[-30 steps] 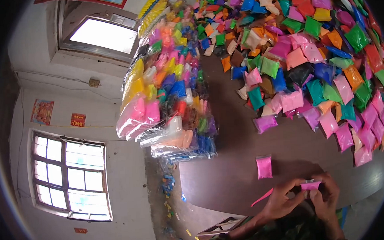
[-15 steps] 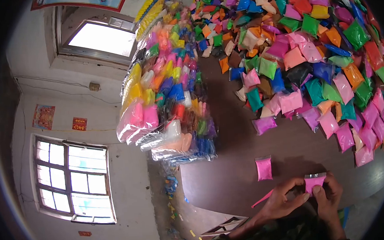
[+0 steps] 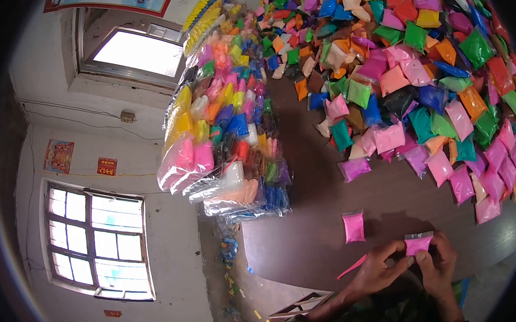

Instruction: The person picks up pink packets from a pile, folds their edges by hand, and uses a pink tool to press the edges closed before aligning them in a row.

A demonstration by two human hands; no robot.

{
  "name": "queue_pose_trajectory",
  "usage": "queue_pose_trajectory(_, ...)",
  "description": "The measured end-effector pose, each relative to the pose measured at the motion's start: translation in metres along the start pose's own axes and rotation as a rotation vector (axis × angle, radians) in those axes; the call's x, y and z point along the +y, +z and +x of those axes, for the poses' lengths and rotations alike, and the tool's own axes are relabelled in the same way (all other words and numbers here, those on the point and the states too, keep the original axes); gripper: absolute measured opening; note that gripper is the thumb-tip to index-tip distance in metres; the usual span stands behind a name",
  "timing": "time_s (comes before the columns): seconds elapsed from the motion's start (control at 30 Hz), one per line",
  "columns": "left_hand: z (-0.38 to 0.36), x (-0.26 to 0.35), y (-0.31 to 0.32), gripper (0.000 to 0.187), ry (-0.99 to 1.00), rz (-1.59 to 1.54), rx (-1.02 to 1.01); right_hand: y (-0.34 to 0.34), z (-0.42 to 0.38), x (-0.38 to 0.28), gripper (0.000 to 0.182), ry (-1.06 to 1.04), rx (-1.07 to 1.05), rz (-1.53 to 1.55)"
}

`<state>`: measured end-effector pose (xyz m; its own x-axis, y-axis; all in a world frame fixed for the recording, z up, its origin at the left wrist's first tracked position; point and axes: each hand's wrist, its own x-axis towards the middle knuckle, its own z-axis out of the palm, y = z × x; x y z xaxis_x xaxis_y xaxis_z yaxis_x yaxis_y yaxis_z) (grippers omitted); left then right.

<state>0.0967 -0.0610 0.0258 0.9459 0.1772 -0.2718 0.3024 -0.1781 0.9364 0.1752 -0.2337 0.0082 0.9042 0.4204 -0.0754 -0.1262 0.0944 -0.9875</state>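
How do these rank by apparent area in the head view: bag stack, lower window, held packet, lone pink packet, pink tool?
1. Bag stack
2. Lower window
3. Held packet and lone pink packet: too alike to rank, fingers partly cover the held one
4. Pink tool

We are seeing a squat pink plastic packet [image 3: 417, 245], an oblong pink plastic packet [image 3: 354, 227], a reddish-pink slender stick [image 3: 352, 267] and a dark brown curved-edge tabletop [image 3: 309, 240].
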Motion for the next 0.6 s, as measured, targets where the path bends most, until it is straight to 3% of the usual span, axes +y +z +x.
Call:
queue_pose_trajectory(0.1,0.0004,0.007,0.0011,0.026,-0.007,-0.114,-0.006,-0.0001,-0.0019,0.0013,0.036,0.025,0.013,0.015)
queue_pose_trajectory(0.6,-0.0006,0.0002,-0.0022,0.026,-0.008,0.036,-0.016,0.0043,-0.0015,0.0011,0.035,0.034,0.023,0.044)
